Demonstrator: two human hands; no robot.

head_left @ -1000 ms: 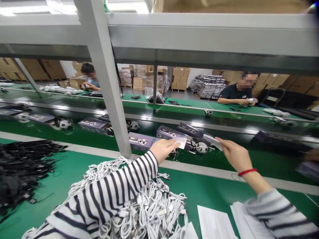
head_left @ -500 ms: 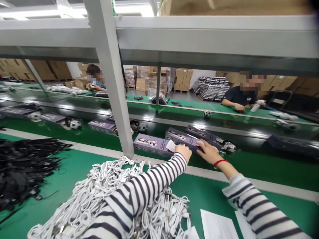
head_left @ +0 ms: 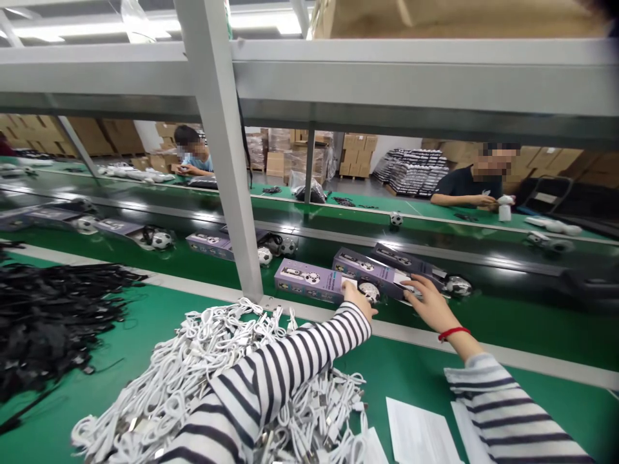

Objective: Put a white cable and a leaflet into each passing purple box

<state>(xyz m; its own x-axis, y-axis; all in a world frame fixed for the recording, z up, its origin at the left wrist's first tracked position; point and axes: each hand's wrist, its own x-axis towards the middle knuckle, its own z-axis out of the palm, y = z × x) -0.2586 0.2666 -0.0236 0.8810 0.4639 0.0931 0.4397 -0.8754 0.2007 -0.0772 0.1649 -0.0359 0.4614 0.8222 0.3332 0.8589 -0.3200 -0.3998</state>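
Observation:
My left hand (head_left: 358, 298) reaches over the belt's edge to a purple product box (head_left: 309, 281), fingers curled, with a corner of a white paper slip (head_left: 349, 283) showing at its fingertips. A small black-and-white ball-shaped gadget (head_left: 370, 291) lies right beside that hand. My right hand (head_left: 429, 304), with a red string on the wrist, lies with fingers spread on the white open end (head_left: 403, 280) of a second purple box (head_left: 367, 267). A third, darker box (head_left: 409, 263) lies behind it.
A heap of white cables (head_left: 207, 367) lies under my left arm and a pile of black cables (head_left: 53, 316) at the left. White sheets (head_left: 418, 435) lie near the front edge. A grey post (head_left: 227, 167) stands ahead. More boxes and ball gadgets ride the green belt (head_left: 507, 322). Two people work across it.
Both hands dropped from above the belt onto the purple boxes and came closer together. The view has shifted, so the boxes sit further right.

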